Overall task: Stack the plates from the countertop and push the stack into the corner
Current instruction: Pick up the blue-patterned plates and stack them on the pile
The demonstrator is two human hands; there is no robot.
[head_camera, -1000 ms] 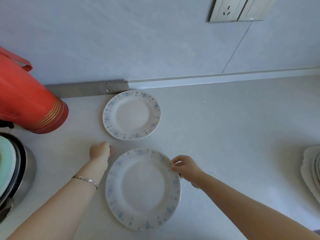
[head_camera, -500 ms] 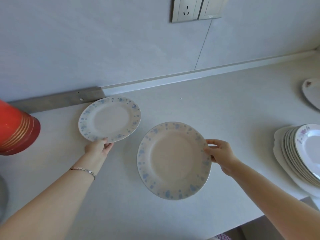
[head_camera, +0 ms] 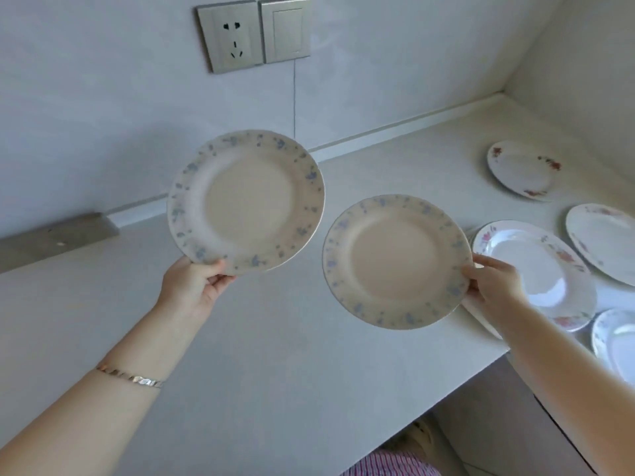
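Left hand [head_camera: 192, 286]: closed on the near rim of one blue-speckled plate, thumb on top, fingers curled beneath.
Left-held plate [head_camera: 245, 201]: lifted clear of the countertop, tilted face toward the camera, extending up and away from the pinching fingers.
Right hand [head_camera: 491, 283]: pinching the right rim of a second blue-speckled plate, thumb over the edge, remaining fingers under it.
Right-held plate [head_camera: 397, 261]: held above the countertop, roughly level, extending leftward from the fingertips; its left edge is near the left-held plate, with a narrow gap between.
Floral stack [head_camera: 536, 276]: pink-flowered plates piled on the countertop just behind and below the right hand.
Loose plates: one [head_camera: 520, 170] well beyond the right fingers toward the corner; one [head_camera: 604, 247] right of the stack; one [head_camera: 615, 338] at the right frame edge.
Countertop [head_camera: 275, 355]: pale surface under both arms.
Bracelet [head_camera: 129, 376]: on the left wrist.
Wall socket [head_camera: 232, 39]: above the left-held plate.
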